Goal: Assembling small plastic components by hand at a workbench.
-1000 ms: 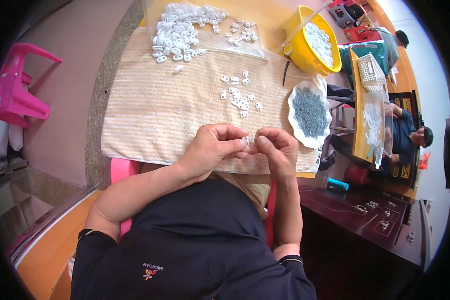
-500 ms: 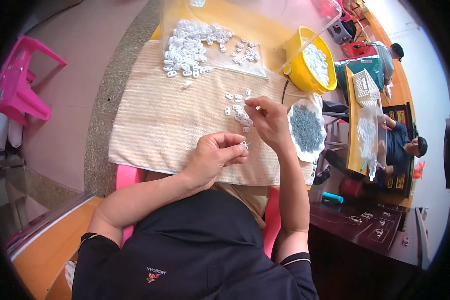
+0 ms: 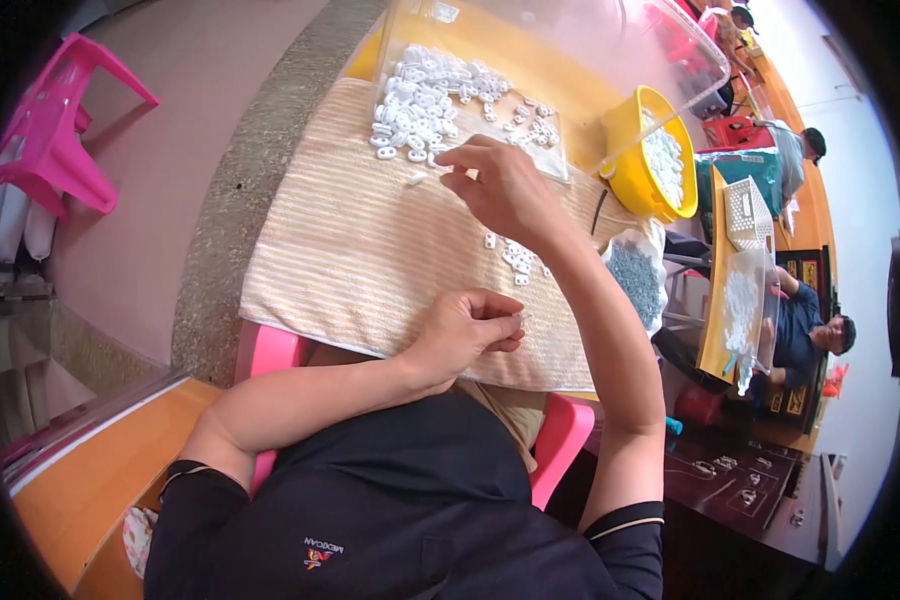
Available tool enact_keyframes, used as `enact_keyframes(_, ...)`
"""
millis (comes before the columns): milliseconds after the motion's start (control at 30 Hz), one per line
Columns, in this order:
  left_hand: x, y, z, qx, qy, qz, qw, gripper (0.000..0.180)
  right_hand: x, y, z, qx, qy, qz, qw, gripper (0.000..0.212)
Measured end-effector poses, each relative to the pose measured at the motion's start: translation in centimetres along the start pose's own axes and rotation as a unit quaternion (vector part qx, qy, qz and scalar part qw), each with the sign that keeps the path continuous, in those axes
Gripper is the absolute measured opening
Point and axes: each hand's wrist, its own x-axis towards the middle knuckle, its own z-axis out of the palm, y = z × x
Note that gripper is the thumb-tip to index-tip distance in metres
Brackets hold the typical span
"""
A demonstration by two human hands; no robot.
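Close to the table's front edge, my left hand (image 3: 473, 335) is closed, thumb pressed to the forefinger. Whatever is between those fingertips is too small or hidden to name. My right hand (image 3: 505, 188) reaches across the towel to the front of a heap of small white two-holed plastic parts (image 3: 415, 100). Its thumb and forefinger are apart, with the forefinger tip beside a white part at the heap's edge. Under the right forearm lies a smaller group of white parts (image 3: 517, 258), partly covered by the arm. A single white piece (image 3: 416, 179) lies apart on the towel.
A striped towel (image 3: 320, 240) covers the table. The heap lies in a clear plastic box (image 3: 570, 60). To the right are a yellow basket (image 3: 622, 180) of white pieces, a white-lined holder of small grey parts (image 3: 632, 282) and a black strip (image 3: 598, 212). People sit further right.
My right hand has moved left and away from me, from the small group to the heap. The white part seen in my left fingers no longer shows there. The whole view has shifted.
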Motion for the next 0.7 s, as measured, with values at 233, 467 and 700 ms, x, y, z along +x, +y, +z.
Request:
enact_keyframes(233, -0.1, 0.1, 0.1, 0.025, -0.004, 0.022, 0.999, 0.018, 2.1, 0.1, 3.0, -0.095, -0.064, -0.045, 0.992, 0.020)
enact_keyframes(467, 0.1, 0.3, 0.0, 0.040, -0.008, 0.017, 0.999, 0.019, -1.7, 1.1, 1.8, -0.011, 0.045, -0.035, 0.998, 0.018)
enact_keyframes(700, -0.1, 0.7, -0.1, 0.025, 0.010, -0.017, 0.999, 0.019, -9.4, 3.5, 0.1, 0.365, 0.118, 0.133, 0.914, 0.026)
